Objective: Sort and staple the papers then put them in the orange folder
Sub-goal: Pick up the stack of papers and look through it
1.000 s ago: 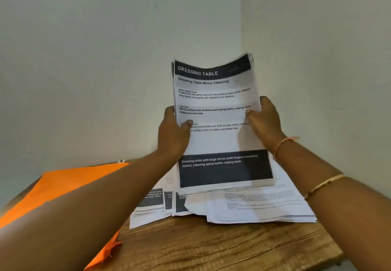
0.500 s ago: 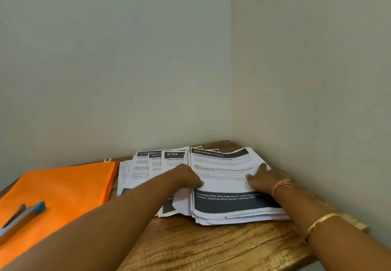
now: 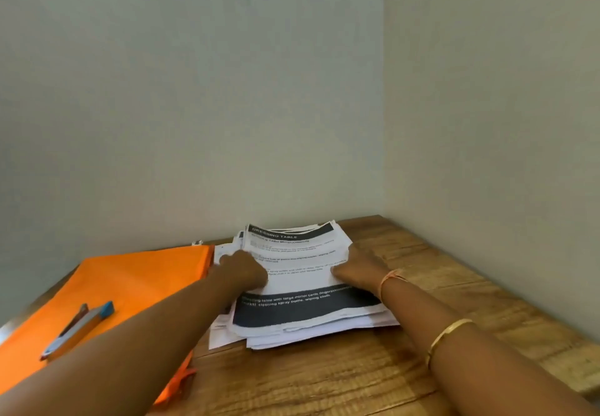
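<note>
The wooden tabletop (image 3: 324, 380) lies nearest. Left of the fingers, a stapler (image 3: 81, 326) rests on the flat orange folder (image 3: 139, 281). The left hand (image 3: 242, 269) and right hand (image 3: 360, 266) bracket the papers (image 3: 302, 310). The fingers meet the stack's side edges, but whether they clamp or merely press cannot be determined. Judgement: sorting is in progress, with stapling and filing outstanding. Uneven lower sheets jut past the left fingers. Beyond the fingertips, the wall corner confines the stack.

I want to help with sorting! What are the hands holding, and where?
The paper stack, lying on the table: left hand grips its left edge, right hand its right edge.
</note>
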Demonstrator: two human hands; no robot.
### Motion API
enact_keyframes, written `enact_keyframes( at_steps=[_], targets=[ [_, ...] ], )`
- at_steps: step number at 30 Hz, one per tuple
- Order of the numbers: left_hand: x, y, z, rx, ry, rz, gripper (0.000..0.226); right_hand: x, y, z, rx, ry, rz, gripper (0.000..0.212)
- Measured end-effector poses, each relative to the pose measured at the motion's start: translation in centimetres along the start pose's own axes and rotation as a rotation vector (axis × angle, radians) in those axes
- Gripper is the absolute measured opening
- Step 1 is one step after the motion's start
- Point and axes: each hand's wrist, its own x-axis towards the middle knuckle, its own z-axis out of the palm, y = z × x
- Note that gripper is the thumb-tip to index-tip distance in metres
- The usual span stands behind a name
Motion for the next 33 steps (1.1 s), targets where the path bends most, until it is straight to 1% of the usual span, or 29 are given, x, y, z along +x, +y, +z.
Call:
enact_keyframes(
  at_steps=[1,3,5,7,9,11,12,14,15,17,18,19,21,24,26,27,28,29,31,32,33],
  targets=[
    [0.1,-0.7,-0.3,0.015,-0.017,-0.027,0.051,0.5,-0.6,0.8,-0.026,-0.025,0.003,0.065],
    [0.5,-1.6,-0.9,-0.016,-0.055,-0.045,0.050,2.3,-1.6,2.5,-0.034,-0.062,-0.001,0.073],
    [0.8,-1.8,-1.4,-0.039,-0.060,-0.034,0.045,3.9,-1.9,3.6,-0.017,-0.044,0.024,0.079],
    [1.1,-1.8,-1.6,-0.073,-0.067,-0.028,0.044,5.6,-1.1,4.2,-0.023,0.009,0.086,0.079],
    [1.4,-1.6,-1.6,-0.155,-0.082,-0.036,0.045,6.9,-0.5,4.5,0.004,0.000,0.118,0.077],
    [1.7,-1.4,-1.4,-0.288,-0.094,-0.054,0.046,5.4,-1.5,3.8,0.051,-0.021,0.049,0.071],
    [1.9,-1.4,-1.3,-0.368,-0.101,-0.072,0.045,5.0,-1.9,3.5,0.108,-0.027,0.027,0.065],
    [2.2,-1.6,-1.5,-0.537,-0.118,-0.116,0.040,4.2,-2.5,2.9,0.207,-0.008,0.009,0.044],
    [2.5,-2.0,-1.6,-0.627,-0.139,-0.143,0.036,4.2,-2.5,2.7,0.227,0.000,0.014,0.040],
    [2.9,-2.9,-2.0,-0.794,-0.209,-0.204,0.030,4.2,-2.1,2.6,0.224,0.013,0.022,0.040],
    [2.9,-3.3,-2.1,-0.836,-0.256,-0.226,0.028,4.1,-2.1,2.6,0.215,0.025,0.019,0.041],
    [2.9,-3.7,-2.0,-0.848,-0.295,-0.236,0.029,4.2,-2.0,2.7,0.209,0.035,0.020,0.042],
    [3.1,-4.3,-1.5,-0.846,-0.314,-0.214,0.031,4.1,-2.0,2.6,0.212,0.037,0.021,0.040],
    [3.1,-4.1,-0.7,-0.873,-0.243,-0.121,0.036,3.7,-1.8,2.3,0.280,0.053,0.016,0.028],
    [2.9,-4.0,-0.1,-0.840,-0.116,-0.039,0.037,3.7,-1.3,2.0,0.402,0.084,0.021,0.016],
    [2.6,-4.0,0.1,-0.832,-0.057,0.006,0.036,4.0,-0.9,1.9,0.484,0.096,0.033,0.013],
    [2.2,-3.9,0.3,-0.850,-0.013,0.050,0.034,3.8,-0.8,1.7,0.559,0.104,0.042,0.013],
    [1.8,-3.9,0.3,-0.884,0.028,0.094,0.033,3.9,-0.7,1.5,0.645,0.111,0.050,0.018],
    [1.1,-3.9,0.1,-0.926,0.127,0.196,0.031,3.9,-0.6,1.1,0.797,0.105,0.050,0.037],
    [0.7,-3.8,-0.3,-0.917,0.182,0.254,0.029,3.7,-0.6,0.9,0.831,0.077,0.035,0.043],
    [0.4,-3.7,-0.8,-0.909,0.229,0.312,0.025,3.5,-0.7,0.8,0.846,0.047,0.005,0.044]
  ],
)
